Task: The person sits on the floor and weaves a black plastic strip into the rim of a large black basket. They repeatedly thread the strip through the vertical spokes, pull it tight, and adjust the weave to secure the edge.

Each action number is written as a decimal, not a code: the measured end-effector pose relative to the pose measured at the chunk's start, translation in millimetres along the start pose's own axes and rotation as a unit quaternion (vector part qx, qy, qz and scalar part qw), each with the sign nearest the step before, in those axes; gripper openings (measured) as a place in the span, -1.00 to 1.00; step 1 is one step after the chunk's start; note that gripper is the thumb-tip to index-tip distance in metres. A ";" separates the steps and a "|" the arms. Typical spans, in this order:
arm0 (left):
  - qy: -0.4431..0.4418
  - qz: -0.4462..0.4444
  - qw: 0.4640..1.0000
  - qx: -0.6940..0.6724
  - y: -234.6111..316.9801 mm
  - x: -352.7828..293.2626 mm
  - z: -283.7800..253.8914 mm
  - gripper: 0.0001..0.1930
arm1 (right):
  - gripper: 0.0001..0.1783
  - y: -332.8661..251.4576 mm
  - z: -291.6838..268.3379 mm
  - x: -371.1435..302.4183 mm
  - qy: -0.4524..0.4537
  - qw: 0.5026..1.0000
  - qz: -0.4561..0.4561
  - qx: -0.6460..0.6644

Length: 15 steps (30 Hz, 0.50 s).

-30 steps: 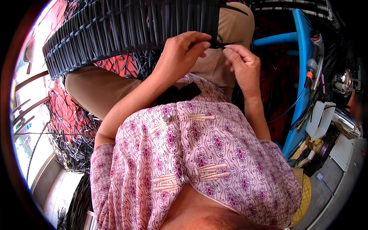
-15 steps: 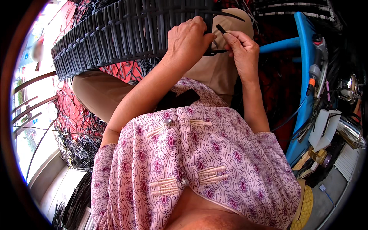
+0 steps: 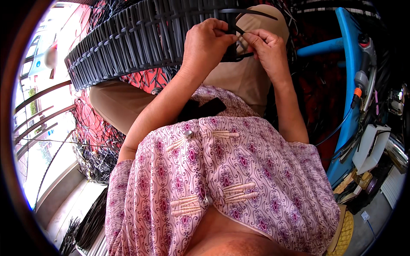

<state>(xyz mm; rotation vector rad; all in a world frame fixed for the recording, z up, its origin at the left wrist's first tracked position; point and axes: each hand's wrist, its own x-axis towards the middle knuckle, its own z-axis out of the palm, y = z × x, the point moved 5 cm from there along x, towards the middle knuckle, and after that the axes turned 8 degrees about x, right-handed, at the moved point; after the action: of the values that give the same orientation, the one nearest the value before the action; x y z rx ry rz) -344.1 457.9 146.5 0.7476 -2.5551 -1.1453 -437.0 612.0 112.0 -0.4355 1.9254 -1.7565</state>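
A long dark grey woven panel point(image 3: 128, 40), made of flat plastic strands, slants across my lap, its right end by my raised knee. My left hand point(image 3: 206, 45) is closed over that right end, thumb and curled fingers at its edge; exactly which strand it grips is hidden. Just to the right, my right hand point(image 3: 267, 46) pinches a thin black plastic strip point(image 3: 240, 30) between thumb and fingers. The strip runs toward the left fingertips. One more loose strand point(image 3: 256, 13) curves out from the panel's top edge, and another sticks out below my right fingers.
A blue chair or stool point(image 3: 348, 64) stands at the right, with a corded tool point(image 3: 363, 72) lying along it. Below that sits a white open box point(image 3: 370, 147) among other items. Cut black strands point(image 3: 92, 158) cover the red floor at the left, and a bundle of dark strands point(image 3: 92, 219) lies lower left.
My right hand has come slightly left, bringing the strip up against my left fingertips. The whole view has shifted a little, so the surroundings sit farther right.
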 end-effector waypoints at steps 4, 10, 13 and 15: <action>-0.002 0.016 0.998 -0.053 -7.5 0.1 2.6 -0.58 | -0.81 -0.3 4.3 -1.2 -0.024 0.999 -0.026 0.012; -0.037 0.030 0.997 -0.065 -10.6 0.1 3.4 -0.60 | -0.80 5.1 2.6 4.4 -0.086 0.995 -0.034 0.023; -0.067 0.075 0.994 -0.032 -4.6 0.9 -2.3 -0.64 | -0.79 3.2 -0.3 11.9 -0.116 0.993 -0.033 -0.019; -0.037 0.170 0.984 0.045 2.2 4.3 -10.8 -0.67 | -0.78 0.6 -2.9 22.0 -0.150 0.987 -0.047 -0.029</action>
<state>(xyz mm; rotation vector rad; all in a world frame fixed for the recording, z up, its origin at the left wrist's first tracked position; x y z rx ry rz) -344.0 450.0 155.4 0.2707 -2.6722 -0.9677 -456.8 602.5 108.3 -0.7757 1.7690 -1.5887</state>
